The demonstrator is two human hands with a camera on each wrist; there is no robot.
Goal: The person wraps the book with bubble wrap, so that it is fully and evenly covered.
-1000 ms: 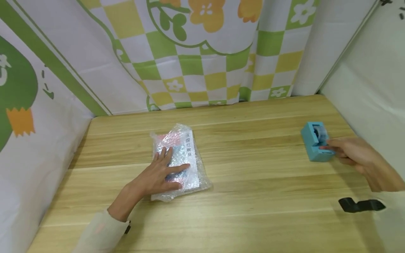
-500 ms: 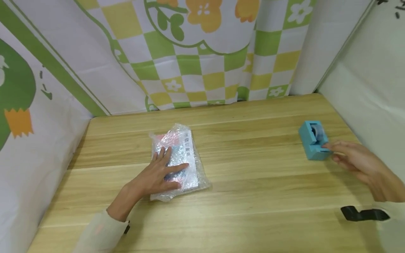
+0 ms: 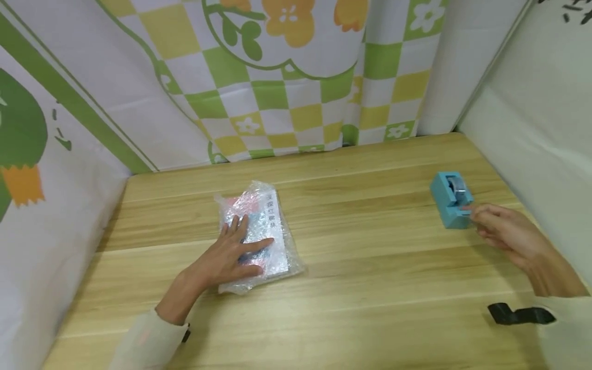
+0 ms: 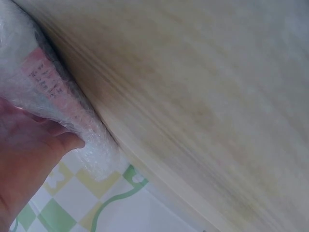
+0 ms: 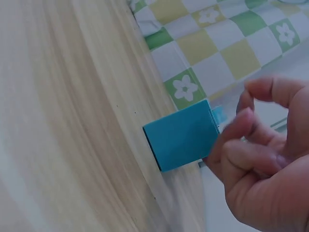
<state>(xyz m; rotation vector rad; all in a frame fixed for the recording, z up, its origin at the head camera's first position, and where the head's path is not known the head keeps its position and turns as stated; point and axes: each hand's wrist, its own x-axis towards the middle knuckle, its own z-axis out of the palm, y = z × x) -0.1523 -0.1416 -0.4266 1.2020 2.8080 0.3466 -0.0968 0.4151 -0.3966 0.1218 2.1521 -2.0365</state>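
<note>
A book in bubble wrap [image 3: 278,257] lies flat on the wooden table, with printed characters along its right side. My left hand [image 3: 231,254] rests on it, fingers spread and straight. In the left wrist view the left thumb lies along the wrapped book's [image 4: 53,84] side. Far to the right stands a blue tape dispenser [image 3: 455,220] bearing a roll of clear tape [image 3: 457,186]. My right hand [image 3: 511,234] is at its front cutter end, thumb and fingers bent in a pinch on the tape's end. The right wrist view shows the dispenser's blue side [image 5: 181,137] beside the curled fingers.
The wooden table [image 3: 361,298] stretches between the two hands. Behind it hangs a green, yellow and white checked cloth [image 3: 277,121]; pale fabric walls [image 3: 532,123] stand at both sides. A black strap [image 3: 520,313] crosses the right sleeve.
The right hand has drawn slightly back toward the person at the dispenser's front, its fingers curling more. The left hand stays on the wrapped book. The head view has shifted slightly.
</note>
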